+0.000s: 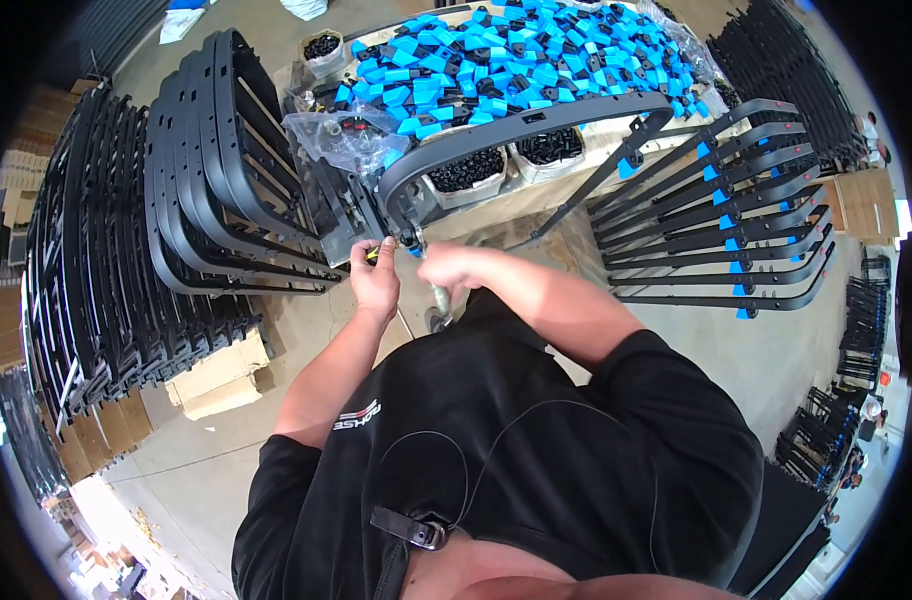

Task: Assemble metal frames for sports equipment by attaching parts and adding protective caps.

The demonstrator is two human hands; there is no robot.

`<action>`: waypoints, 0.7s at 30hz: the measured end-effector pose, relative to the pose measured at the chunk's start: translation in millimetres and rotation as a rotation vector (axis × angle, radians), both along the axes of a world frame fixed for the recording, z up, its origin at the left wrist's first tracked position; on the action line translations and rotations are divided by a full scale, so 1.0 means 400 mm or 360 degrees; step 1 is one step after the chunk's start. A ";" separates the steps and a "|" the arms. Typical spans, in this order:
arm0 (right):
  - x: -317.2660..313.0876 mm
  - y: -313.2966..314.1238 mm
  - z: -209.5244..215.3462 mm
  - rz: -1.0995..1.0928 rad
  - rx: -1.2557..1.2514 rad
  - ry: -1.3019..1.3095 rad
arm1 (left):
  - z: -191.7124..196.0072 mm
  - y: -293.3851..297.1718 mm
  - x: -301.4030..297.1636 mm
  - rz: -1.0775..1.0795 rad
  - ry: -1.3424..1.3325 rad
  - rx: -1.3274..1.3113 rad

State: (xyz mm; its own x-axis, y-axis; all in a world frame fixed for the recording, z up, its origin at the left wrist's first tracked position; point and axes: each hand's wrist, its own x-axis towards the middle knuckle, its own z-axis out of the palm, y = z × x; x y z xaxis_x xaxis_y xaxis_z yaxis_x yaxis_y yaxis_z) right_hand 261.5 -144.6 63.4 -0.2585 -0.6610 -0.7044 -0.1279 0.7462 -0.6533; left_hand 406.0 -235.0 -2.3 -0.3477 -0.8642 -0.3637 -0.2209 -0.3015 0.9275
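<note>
The black frame (576, 112) is on the near side of the bench, in front of you, its arched bar running from just past your fingertips up and away to the right; the other leg slants back down toward you, well apart from both hands. Its near-left end lies straight ahead of your fingers, a blue piece (414, 250) just by it, in the gap between your hands. Your left hand (376, 285) is at the left of that end, thumb and finger pinching a yellow-black tool (372, 256). Your right hand (452, 266) is at the right, fingers folded under and mostly hidden; a grey tool (440, 298) shows below it, can't tell if they're pinching it. Both hands are about equally near that end; can't tell which one touches it. The right forearm comes in slantwise from the right, the left one up from below. Beyond the bar: bins (476, 199) of small black parts, a clear bag (336, 145) to the left, then a big heap of blue-and-black parts (516, 60). More frames lean to the left (191, 150) and in a row to the right (716, 242), the latter with blue bits on. Flattened cardboard (221, 378) on the floor, lower left.
</note>
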 end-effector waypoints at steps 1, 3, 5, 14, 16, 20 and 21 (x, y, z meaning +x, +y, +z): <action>-0.010 0.003 0.032 -0.0218 0.0164 -0.1052 | -0.017 -0.001 0.009 0.0005 -0.0002 0.0008; -0.003 0.009 0.026 -0.0592 0.0101 -0.1101 | -0.051 -0.007 0.016 -0.0051 0.0156 -0.0117; -0.001 0.029 -0.035 -0.0055 0.0025 -0.0805 | -0.052 -0.001 0.013 -0.0064 0.0137 -0.0153; 0.004 0.015 -0.060 -0.0148 0.0109 -0.0663 | -0.033 0.004 0.005 -0.0021 0.0050 -0.0163; 0.065 0.026 -0.113 0.0120 -0.0010 0.0802 | 0.012 0.010 0.003 -0.0010 0.0024 -0.0084; 0.013 -0.015 -0.025 0.0062 0.0201 -0.0391 | -0.016 -0.008 0.008 0.0064 0.0032 0.0092; -0.003 0.003 0.066 -0.0275 0.0240 -0.0975 | 0.002 -0.002 0.007 0.0056 0.0102 0.0131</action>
